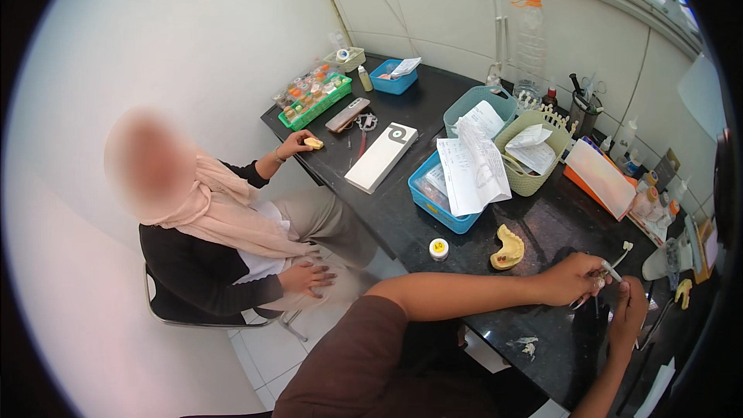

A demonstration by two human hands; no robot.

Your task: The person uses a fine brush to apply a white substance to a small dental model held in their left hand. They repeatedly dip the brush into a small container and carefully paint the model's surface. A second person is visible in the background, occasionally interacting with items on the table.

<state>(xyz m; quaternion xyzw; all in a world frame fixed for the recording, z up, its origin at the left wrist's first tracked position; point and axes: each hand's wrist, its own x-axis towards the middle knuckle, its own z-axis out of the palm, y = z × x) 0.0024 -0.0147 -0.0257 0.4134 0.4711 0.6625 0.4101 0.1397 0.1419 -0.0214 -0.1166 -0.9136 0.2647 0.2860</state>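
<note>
Brown fabric sleeve (348,348) filling the near edge; slim whitish rod (613,271) being held right of a yellow, arch-shaped dental cast (508,249)

Landmark: the cast, which is lying on a glossy black worktop (553,240).

Left hand (573,279) is sitting to the right of the cast and slightly nearer the camera; its fingers are grasping the rod. Right hand (631,313) is lying farther right of the cast and nearer still; its fingertips are meeting the rod's near end. Gripping or only touching: cannot tell. One small off-white piece (627,246) is showing just past the rod, right of the cast; what is supporting it is too small to tell.

Small round white jar (439,249) with a yellow disc on its lid is standing left of the cast. Pale crumpled scraps (528,346) are lying on the cast's near side. Beyond the cast and to its left, a blue plastic basket (441,217) is holding white papers (468,174); an olive-green plastic basket (520,178) is standing directly beyond the cast.

Far left of the cast, a seated person in black (178,263) is holding a small yellow piece (313,142) at the worktop's edge; that person's other hand (308,277) is resting on the lap.
</note>
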